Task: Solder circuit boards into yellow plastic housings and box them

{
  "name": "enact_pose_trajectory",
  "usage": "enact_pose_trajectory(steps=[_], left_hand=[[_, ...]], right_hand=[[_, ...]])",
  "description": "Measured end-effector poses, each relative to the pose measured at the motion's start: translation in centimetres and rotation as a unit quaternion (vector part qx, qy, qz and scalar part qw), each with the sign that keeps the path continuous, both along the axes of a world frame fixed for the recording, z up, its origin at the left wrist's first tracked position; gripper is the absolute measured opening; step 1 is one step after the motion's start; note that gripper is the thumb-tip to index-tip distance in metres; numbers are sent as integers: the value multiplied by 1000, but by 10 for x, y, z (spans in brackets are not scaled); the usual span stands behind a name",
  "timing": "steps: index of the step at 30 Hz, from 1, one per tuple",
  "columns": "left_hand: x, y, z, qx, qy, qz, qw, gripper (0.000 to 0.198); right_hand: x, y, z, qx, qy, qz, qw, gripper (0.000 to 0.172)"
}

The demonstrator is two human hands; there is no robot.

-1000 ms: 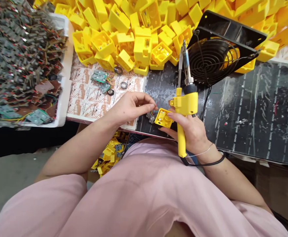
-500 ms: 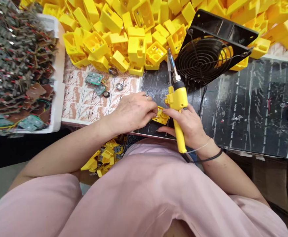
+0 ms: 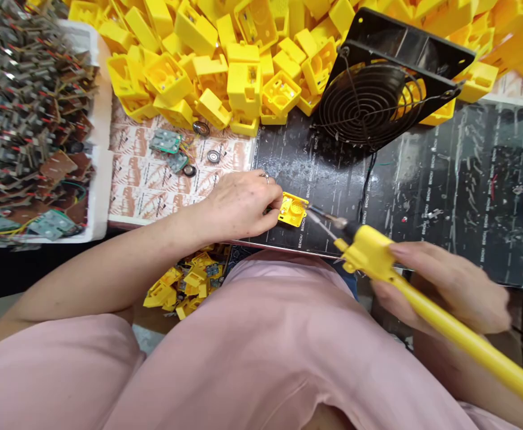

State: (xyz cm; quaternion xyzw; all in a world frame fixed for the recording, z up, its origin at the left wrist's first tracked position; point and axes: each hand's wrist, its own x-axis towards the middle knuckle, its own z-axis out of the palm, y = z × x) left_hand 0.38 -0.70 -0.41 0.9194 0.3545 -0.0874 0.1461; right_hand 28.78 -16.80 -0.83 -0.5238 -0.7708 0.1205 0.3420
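My left hand (image 3: 242, 203) is closed on a small yellow plastic housing (image 3: 292, 210) and holds it down on the black mat (image 3: 422, 179) near the table's front edge. My right hand (image 3: 445, 286) grips a yellow soldering iron (image 3: 405, 280) by its long handle. The iron lies almost level, and its metal tip (image 3: 317, 214) points left and touches the housing's right side. The fingers of the right hand are slightly blurred.
A big heap of yellow housings (image 3: 243, 54) fills the back of the table. A black fan (image 3: 378, 89) leans against it. A white tray (image 3: 102, 179) of circuit boards stands at the left. Loose boards and round parts (image 3: 185, 152) lie on patterned paper. Yellow pieces (image 3: 185, 286) lie below the table.
The right hand has swung the soldering iron from upright down to nearly level, and its tip now meets the housing. The left hand has stayed on the housing.
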Motion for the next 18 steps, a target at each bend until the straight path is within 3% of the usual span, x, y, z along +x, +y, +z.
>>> enact_pose_trajectory(steps=[4, 7, 11, 18], left_hand=[[0, 0, -3, -8, -30, 11, 999, 24], [0, 0, -5, -17, -29, 10, 999, 23], [1, -2, -6, -27, -25, 5, 999, 24], [3, -3, -6, -10, -10, 8, 1000, 25]], right_hand=[[-15, 7, 3, 0, 3, 99, 995, 56], [-18, 9, 5, 2, -10, 111, 994, 39], [-22, 17, 5, 75, -5, 135, 988, 25], [-27, 21, 19, 57, -60, 147, 986, 21]])
